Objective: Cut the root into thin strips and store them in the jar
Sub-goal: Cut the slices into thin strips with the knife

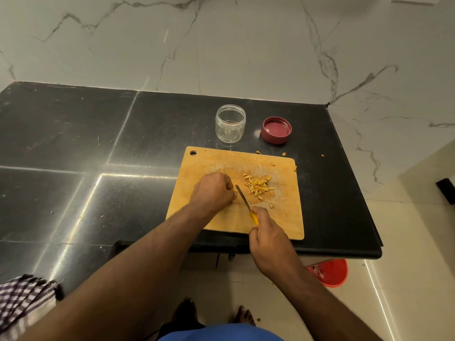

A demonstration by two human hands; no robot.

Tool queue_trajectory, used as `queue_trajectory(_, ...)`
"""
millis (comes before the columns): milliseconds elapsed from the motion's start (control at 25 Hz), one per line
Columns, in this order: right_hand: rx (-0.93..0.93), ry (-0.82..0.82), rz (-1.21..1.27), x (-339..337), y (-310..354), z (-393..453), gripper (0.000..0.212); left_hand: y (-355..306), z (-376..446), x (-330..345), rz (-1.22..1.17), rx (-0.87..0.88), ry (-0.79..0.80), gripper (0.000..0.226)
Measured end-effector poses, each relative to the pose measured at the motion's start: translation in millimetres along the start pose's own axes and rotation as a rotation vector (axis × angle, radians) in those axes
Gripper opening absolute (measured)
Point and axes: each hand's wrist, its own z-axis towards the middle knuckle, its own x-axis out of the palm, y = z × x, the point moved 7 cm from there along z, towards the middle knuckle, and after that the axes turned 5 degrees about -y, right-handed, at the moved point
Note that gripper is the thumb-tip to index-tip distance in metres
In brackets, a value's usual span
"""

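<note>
Your left hand (213,190): it rests on the wooden board (236,217), curled into a loose fist. Its fingers (230,186) are closed and press down on something small at the blade. You cannot tell how much of the root is under them, because the hand hides it.
Your right hand (267,236): its fingers are wrapped tight round the yellow handle of the knife (246,204).
Knife: the thin blade points away from you and a little to the left. Its tip sits just beside your left fingers, low on the board.
Cut strips (258,186): a small heap of yellow pieces lies on the board, just to the right of the blade and beyond your right fingers. One piece lies alone near your right thumb.
Stray bits (258,152): a few tiny pieces lie at the far edge of the board and on the worktop (98,143) past it.
Jar (230,123): it is clear, it stands upright and open on the worktop, past the far edge of the board, well apart from both hands. It looks empty.
Lid (276,129): it is dark red, it lies with its open side up, just to the right of the jar and not touching it.
Cloth (24,299): a checked one hangs at the near left edge of the worktop, far from your left fingers.
Red tub (330,271): it sits on the floor below the worktop, on your right.
</note>
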Motion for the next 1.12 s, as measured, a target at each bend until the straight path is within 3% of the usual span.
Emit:
queue_trajectory(680, -0.020, 0.062, -0.035, 4, -4, -10, 0.038, 3, -6, -1, 0.081, -0.074, -0.088, 0.013)
queue_trajectory(880, 0.027, -0.043, 0.036, -12, -13, -8, 0.042, 4, -8, -2, 0.079, -0.070, -0.093, 0.019)
queue_trajectory(1120, -0.001, -0.005, 0.046, -6, -9, -3, 0.042, 9, -10, -1, 0.044, -0.083, -0.092, 0.020)
